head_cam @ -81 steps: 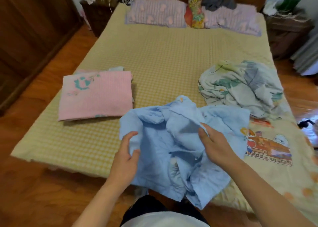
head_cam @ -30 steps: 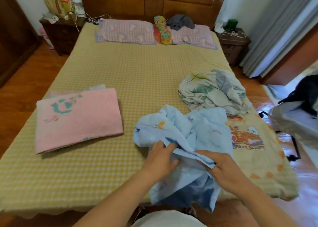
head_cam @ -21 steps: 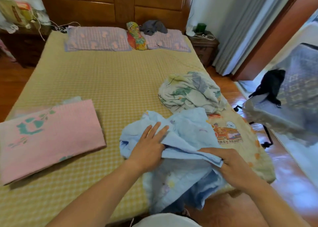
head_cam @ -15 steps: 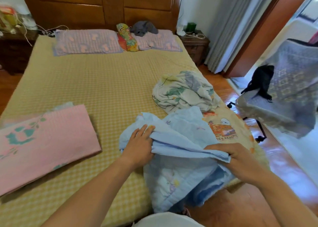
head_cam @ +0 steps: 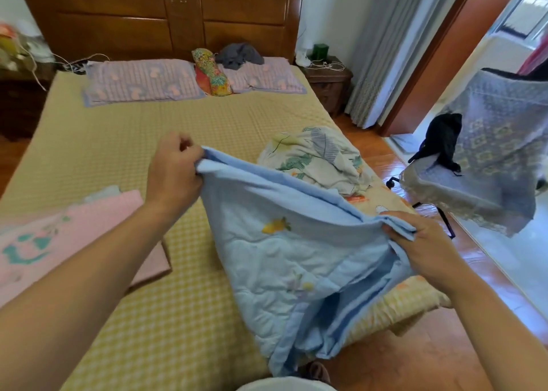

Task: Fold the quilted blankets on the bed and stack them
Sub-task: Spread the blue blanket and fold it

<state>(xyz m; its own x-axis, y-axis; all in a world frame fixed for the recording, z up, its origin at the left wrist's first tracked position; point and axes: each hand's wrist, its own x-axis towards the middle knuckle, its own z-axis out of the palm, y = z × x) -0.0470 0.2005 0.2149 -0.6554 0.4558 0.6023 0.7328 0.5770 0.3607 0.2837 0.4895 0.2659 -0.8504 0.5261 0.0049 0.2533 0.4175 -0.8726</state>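
A light blue quilted blanket is held up over the near edge of the bed, lifted clear of the mattress along its upper hem. That hem is gripped at one corner by the left hand, whose fingers are curled tightly round the fabric, at about ten o'clock from the blanket's middle. The other end of the hem is pinched by the right hand, at about three o'clock, with the thumb on top and the fingers tucked beneath bunched cloth. Between the two hands the hem is stretched into a sloping line, and the rest of the blanket hangs down toward six o'clock, past the mattress edge (a small yellow-orange motif is seen on its quilted face).

At nine o'clock from the blue blanket a pink folded blanket with a teal pattern lies flat on the yellow checked bed cover. At one o'clock an unfolded floral blanket in cream, green and grey is heaped near the right side of the bed, well apart from the pink one. Beneath it a cream blanket with cartoon print is spread over the bed's near right corner.

At twelve o'clock two lilac pillows are set against the wooden headboard, with a bright patterned bolster between them.
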